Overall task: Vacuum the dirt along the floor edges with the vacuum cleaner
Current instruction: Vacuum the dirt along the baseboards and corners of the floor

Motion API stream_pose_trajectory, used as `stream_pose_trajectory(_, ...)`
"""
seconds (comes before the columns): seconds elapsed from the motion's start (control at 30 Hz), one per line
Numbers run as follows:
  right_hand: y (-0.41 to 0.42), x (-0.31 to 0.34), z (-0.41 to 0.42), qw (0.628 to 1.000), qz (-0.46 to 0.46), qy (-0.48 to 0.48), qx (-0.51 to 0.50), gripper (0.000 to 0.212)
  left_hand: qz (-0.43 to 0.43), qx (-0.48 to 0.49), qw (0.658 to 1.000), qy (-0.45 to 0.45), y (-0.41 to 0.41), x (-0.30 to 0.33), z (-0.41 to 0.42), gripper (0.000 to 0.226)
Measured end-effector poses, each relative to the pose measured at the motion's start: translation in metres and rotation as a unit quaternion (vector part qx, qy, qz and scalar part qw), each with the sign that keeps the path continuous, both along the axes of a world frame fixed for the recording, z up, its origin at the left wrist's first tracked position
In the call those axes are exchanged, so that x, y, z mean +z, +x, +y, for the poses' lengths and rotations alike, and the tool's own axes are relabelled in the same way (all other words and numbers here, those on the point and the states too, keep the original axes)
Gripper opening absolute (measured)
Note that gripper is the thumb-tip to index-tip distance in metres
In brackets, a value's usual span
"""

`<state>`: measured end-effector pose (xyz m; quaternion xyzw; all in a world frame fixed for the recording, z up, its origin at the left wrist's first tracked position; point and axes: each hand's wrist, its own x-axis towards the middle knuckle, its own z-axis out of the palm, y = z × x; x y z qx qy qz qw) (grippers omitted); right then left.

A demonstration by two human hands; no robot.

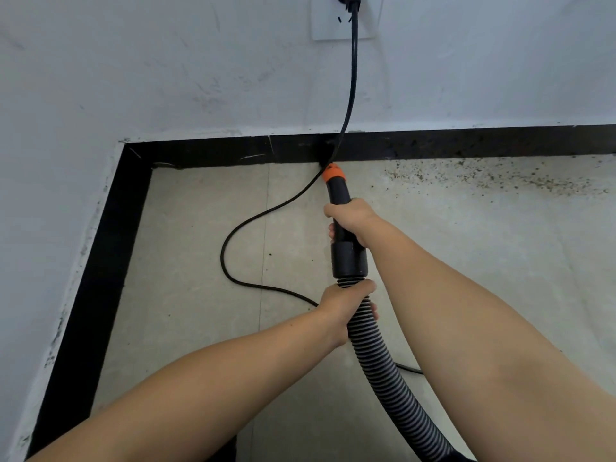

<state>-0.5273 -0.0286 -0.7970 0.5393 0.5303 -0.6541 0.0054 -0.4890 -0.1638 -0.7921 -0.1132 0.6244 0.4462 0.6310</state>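
Head cam: right hand (353, 220) wrapped round the vacuum's black tube (339, 195); left hand (343, 308) gripping the ribbed hose (383, 365); nozzle end at the black baseboard (466, 143); dirt (493, 176) off to the right.

We seem to be in a bare room corner indoors. We see scuffed white walls (166, 61), a black skirting board (466, 143), a pale tiled floor (186, 261) and a wall socket (333, 25).

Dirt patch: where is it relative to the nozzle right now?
In the head view the dirt patch lies on the floor along the black baseboard, to the right of the orange-collared nozzle, which points at the baseboard's foot.
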Motion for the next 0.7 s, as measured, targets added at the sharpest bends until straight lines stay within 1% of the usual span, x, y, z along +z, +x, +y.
stream_pose_trajectory(0.17, -0.003, 0.006, -0.007, 0.999, -0.009, -0.001, 0.038, 0.028, -0.005, 0.003, 1.000, 0.008, 0.003, 0.002, -0.004, 0.018)
stream_pose_trajectory(0.3, 0.021, 0.010, -0.004, 0.999, -0.021, -0.005, 0.034, 0.027, -0.024, -0.033, 0.999, 0.009, 0.021, 0.006, -0.003, 0.017)
stream_pose_trajectory(0.43, 0.064, 0.013, 0.002, 0.999, -0.026, 0.003, -0.039, 0.020, -0.030, -0.095, 0.995, 0.014, 0.045, 0.014, -0.001, 0.012)
stream_pose_trajectory(0.57, 0.103, 0.015, 0.009, 0.992, -0.040, 0.017, -0.123, 0.020, -0.025, -0.140, 0.990, 0.016, 0.065, 0.023, 0.004, 0.012)
stream_pose_trajectory(0.63, 0.115, 0.018, 0.012, 0.989, -0.046, 0.017, -0.137, 0.021, -0.025, -0.145, 0.989, 0.016, 0.074, 0.027, 0.006, 0.013)
stream_pose_trajectory(0.7, 0.120, 0.020, 0.012, 0.991, -0.043, 0.010, -0.129, 0.021, -0.023, -0.137, 0.990, 0.016, 0.081, 0.030, 0.005, 0.012)
